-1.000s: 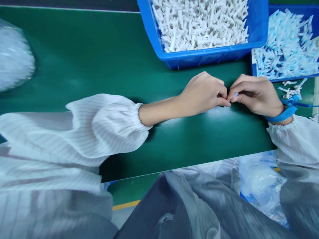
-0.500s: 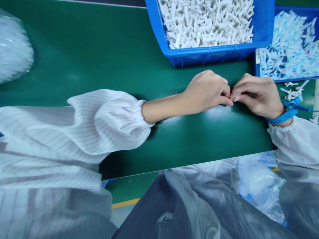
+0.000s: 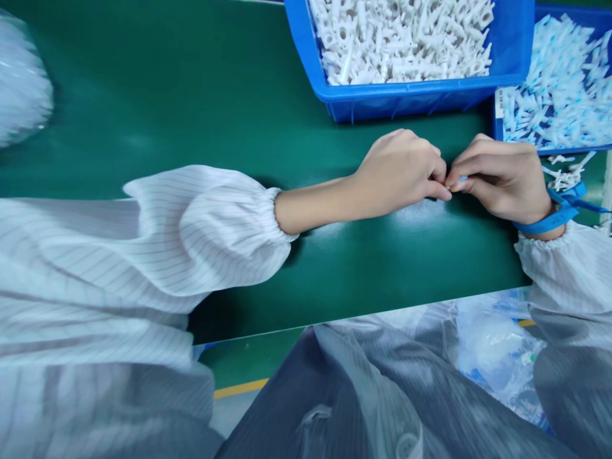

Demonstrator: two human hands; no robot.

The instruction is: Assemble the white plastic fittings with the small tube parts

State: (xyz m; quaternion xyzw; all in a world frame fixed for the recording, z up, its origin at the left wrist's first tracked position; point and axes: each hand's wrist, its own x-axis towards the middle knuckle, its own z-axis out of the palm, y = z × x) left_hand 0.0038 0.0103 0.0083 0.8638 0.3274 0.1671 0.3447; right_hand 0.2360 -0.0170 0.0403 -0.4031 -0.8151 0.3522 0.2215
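Above the green table point(image 3: 363, 268), my left hand point(image 3: 404, 169) and my right hand point(image 3: 504, 182) meet fingertip to fingertip. Thumb and forefinger of the right hand pinch a small light-blue plastic piece point(image 3: 461, 179), of which only a bit shows. The left fingers are closed in a pinch against its other end; what they hold is hidden behind them. A blue band point(image 3: 542, 224) circles my right wrist. Just right of that wrist, a few loose white plastic fittings point(image 3: 567, 175) lie on the table.
A deep blue bin point(image 3: 421, 92) of white plastic fittings stands beyond my hands. Right of it, a shallower blue bin point(image 3: 498, 124) holds blue-and-white pieces. A clear bag point(image 3: 21, 83) of pale parts lies at far left. Plastic bags point(image 3: 497, 357) sit below the table's near edge.
Both hands stay joined at the fingertips and less of the light-blue piece shows between them. The whole view has shifted slightly.
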